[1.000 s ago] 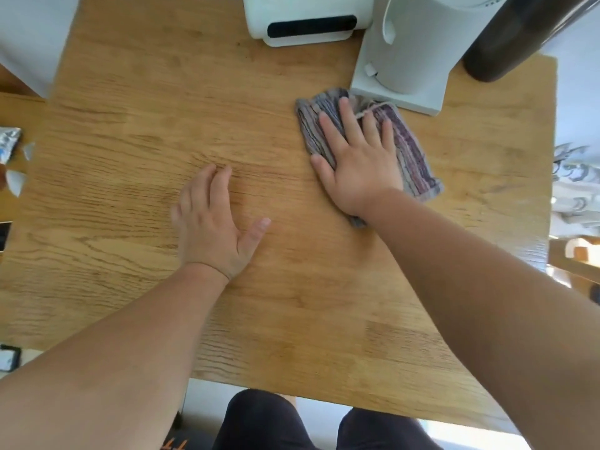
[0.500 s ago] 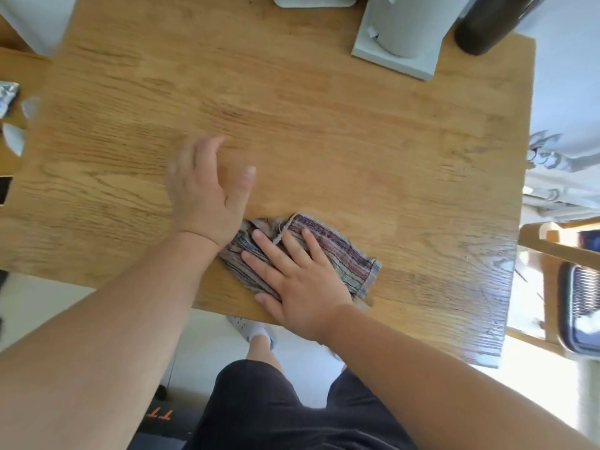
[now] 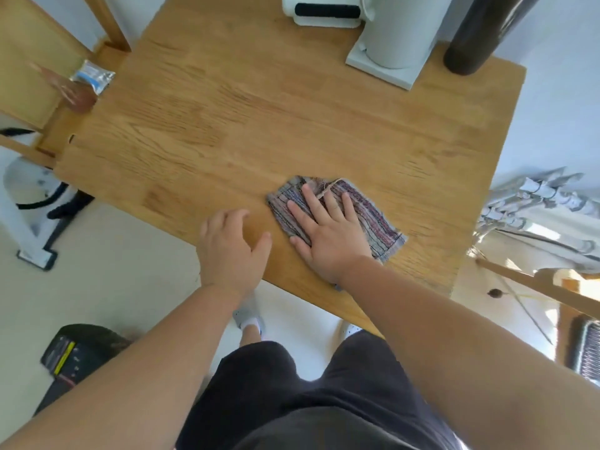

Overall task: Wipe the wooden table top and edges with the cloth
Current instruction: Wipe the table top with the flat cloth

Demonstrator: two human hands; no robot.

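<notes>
A striped grey and purple cloth [image 3: 373, 219] lies flat on the wooden table [image 3: 259, 125], near its front edge. My right hand [image 3: 328, 235] presses flat on the cloth with fingers spread, covering its middle. My left hand [image 3: 230, 251] rests palm down on the bare wood at the front edge, just left of the cloth, with nothing in it.
A white appliance [image 3: 393, 37] on a square base, a white box [image 3: 324, 11] and a dark cylinder [image 3: 477, 34] stand at the table's far side. A foil packet [image 3: 94, 76] lies on a shelf at the left. A wooden rack [image 3: 552, 287] stands at the right.
My right hand slid the cloth from the far side by the appliance to the front edge, then a little right and away from the edge. My left hand stays beside it.
</notes>
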